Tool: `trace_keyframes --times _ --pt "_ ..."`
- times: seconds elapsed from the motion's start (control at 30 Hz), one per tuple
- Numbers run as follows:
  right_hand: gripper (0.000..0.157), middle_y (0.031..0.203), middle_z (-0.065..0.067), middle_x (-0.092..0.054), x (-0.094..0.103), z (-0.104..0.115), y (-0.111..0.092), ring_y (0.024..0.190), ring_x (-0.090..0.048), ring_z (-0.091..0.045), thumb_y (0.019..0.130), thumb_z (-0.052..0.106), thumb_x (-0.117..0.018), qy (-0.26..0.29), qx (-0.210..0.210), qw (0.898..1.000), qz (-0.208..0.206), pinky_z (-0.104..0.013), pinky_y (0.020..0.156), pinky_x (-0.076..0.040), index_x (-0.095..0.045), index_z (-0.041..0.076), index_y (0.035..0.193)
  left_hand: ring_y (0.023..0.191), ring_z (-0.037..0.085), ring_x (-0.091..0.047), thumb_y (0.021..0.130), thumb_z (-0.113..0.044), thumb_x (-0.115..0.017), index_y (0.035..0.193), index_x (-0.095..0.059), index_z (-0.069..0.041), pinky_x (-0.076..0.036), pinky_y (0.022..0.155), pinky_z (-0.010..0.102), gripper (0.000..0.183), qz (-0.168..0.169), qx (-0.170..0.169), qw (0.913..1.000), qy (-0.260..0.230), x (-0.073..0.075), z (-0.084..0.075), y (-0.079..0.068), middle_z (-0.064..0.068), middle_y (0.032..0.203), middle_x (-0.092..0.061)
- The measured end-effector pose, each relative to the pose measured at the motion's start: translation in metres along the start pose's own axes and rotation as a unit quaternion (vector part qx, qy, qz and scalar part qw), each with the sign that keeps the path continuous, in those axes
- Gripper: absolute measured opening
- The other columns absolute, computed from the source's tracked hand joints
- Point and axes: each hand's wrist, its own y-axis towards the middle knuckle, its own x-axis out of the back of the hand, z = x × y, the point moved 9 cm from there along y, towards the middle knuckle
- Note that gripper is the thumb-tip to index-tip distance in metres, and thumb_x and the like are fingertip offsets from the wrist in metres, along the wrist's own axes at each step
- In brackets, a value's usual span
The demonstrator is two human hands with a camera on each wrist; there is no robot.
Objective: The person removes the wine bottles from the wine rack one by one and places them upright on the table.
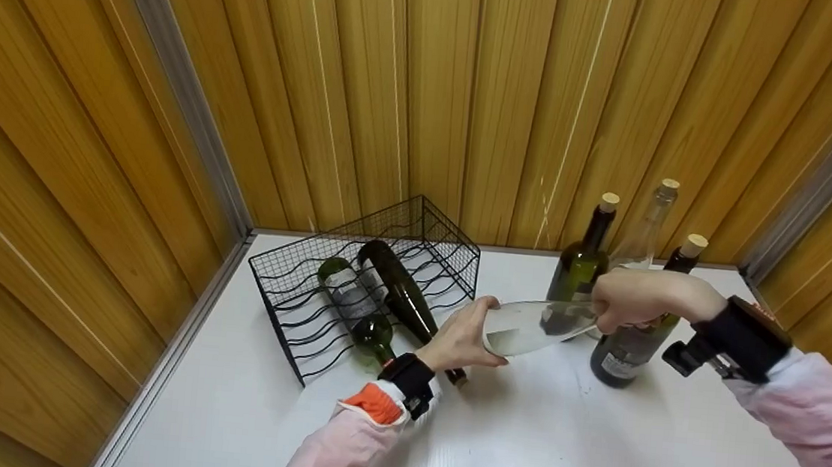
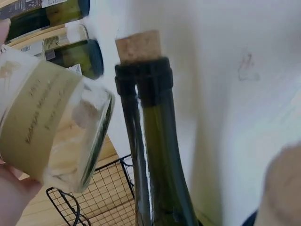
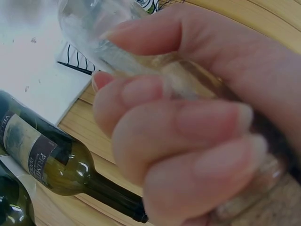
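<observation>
Worktop (image 1: 556,441): white, smooth, slight sheen, small scuffs
Held clear bottle (image 1: 528,327): transparent glass, smooth, glossy; label (image 2: 35,117) looks like matt paper
Dark bottles (image 1: 580,267) toward worktop's back right corner: smooth glass, glossy highlights
Corks (image 2: 138,46): natural cork look, matt, grainy
Rack (image 1: 452,252) toward back left corner: black wire, looks metal
Wall panels (image 1: 502,106) along back edge: wood-grain look, low sheen
Corner trim (image 1: 182,85): dull grey, metal look
Sleeves (image 1: 806,426): matt cloth
</observation>
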Motion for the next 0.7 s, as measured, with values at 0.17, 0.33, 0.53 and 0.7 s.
trace_keyframes --times 0.17,0.33,0.53,0.7 --pt "0.03 0.057 0.009 -0.039 -0.0004 0.0022 -0.002 0.049 -0.037 -0.005 0.083 0.007 -0.061 0.005 -0.001 1.0 -0.003 -0.018 0.048 -0.031 -0.043 0.02 0.064 0.109 0.019 -0.063 0.059 -0.023 -0.091 0.124 -0.047 -0.009 -0.051 0.096 0.027 0.08 -0.023 0.008 0.999 -0.036 -0.0001 0.0002 -0.0021 0.007 0.12 -0.064" --pt "0.029 0.058 0.009 -0.04 -0.0007 0.0032 -0.0023 0.05 -0.037 -0.004 0.083 0.008 -0.062 0.005 -0.008 1.0 0.002 -0.016 0.047 -0.031 -0.044 0.02 0.065 0.105 0.017 -0.062 0.057 -0.022 -0.09 0.122 -0.049 -0.009 -0.051 0.093 0.026 0.078 -0.046 0.006 0.9981 -0.04 0.0015 -0.001 -0.0045 0.006 0.117 -0.064" --pt "0.031 0.055 0.01 -0.041 0.0003 0.0038 -0.0016 0.048 -0.037 -0.004 0.082 0.009 -0.062 0.001 -0.017 1.0 0.008 -0.016 0.045 -0.032 -0.043 0.022 0.062 0.101 0.015 -0.06 0.057 -0.024 -0.088 0.119 -0.05 -0.01 -0.049 0.089 0.022 0.074 -0.052 0.013 0.9979 -0.036 0.0012 -0.0015 -0.0068 0.005 0.113 -0.065" --pt "0.03 0.054 0.007 -0.049 0.0022 0.0034 0.0007 0.048 -0.044 -0.006 0.088 0.014 -0.066 0.012 -0.027 0.999 0.019 -0.019 0.048 -0.037 -0.052 0.018 0.062 0.099 0.014 -0.06 0.057 -0.023 -0.088 0.117 -0.05 -0.01 -0.05 0.087 0.024 0.072 -0.068 0.021 0.9969 -0.034 0.0055 -0.0028 -0.0087 0.005 0.109 -0.066"
